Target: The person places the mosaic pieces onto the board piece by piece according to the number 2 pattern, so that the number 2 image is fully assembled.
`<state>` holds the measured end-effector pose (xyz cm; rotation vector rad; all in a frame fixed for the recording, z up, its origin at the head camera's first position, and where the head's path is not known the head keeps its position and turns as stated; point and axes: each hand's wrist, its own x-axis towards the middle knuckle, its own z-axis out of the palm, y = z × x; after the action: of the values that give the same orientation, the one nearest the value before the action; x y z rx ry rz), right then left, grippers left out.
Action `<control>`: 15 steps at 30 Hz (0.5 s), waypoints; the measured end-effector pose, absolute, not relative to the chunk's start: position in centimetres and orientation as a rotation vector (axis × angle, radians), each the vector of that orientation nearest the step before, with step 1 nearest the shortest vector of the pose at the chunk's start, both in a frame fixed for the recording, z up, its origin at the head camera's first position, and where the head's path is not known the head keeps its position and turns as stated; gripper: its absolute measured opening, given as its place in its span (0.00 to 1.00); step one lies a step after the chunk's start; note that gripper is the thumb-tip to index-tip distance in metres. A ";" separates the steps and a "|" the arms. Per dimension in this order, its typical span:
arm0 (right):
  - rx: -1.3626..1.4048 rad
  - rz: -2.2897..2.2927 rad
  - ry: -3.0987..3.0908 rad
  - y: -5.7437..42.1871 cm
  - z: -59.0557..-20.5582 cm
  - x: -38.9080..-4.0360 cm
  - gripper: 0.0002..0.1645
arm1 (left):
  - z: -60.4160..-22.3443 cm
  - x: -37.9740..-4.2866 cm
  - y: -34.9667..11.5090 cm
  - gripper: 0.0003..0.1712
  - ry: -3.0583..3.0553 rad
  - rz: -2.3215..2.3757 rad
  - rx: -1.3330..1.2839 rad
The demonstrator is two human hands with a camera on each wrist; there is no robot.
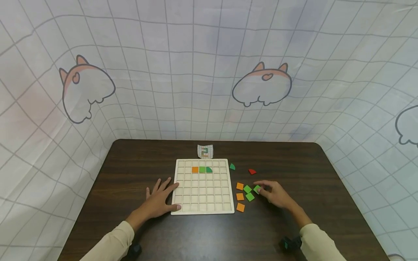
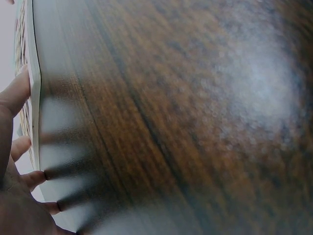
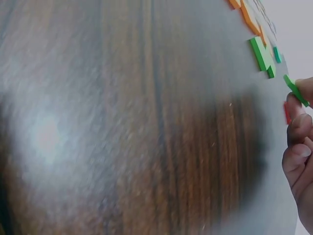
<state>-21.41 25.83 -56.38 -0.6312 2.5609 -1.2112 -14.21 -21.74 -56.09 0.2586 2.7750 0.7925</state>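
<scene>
My left hand rests at the left edge of a cream grid board, its thumb and index finger on the rim and the other fingers spread on the table. In the board's second row sit an orange square tile, a green square tile and a dark green quarter-round tile, side by side. Right of the board, my right hand pinches a light green square tile between thumb and fingertips. In the right wrist view this tile is tilted and looks raised off the table.
Beside the board lie loose orange tiles and light green tiles. A dark green quarter-round piece and a red piece lie farther back. Behind the board is a small patterned card on the dark wooden table.
</scene>
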 end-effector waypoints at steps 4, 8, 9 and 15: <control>-0.576 -1.214 2.553 25.2 -56.0 -21.5 0.16 | -56.1 -14.2 -21.8 0.52 2.774 0.804 0.272; -0.528 -1.220 2.526 24.3 -55.4 -21.6 0.17 | -56.1 -14.2 -21.8 0.51 2.774 0.808 0.277; -0.516 -1.223 2.518 24.1 -55.3 -21.6 0.17 | -56.1 -14.2 -21.8 0.52 2.774 0.805 0.278; -0.519 -1.273 2.485 22.7 -55.2 -21.7 0.18 | -56.2 -14.2 -21.8 0.51 2.773 0.802 0.276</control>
<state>-21.73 22.68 -55.17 -0.5194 2.4852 -1.2731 -14.18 -21.84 -56.19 0.2761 2.7730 0.8016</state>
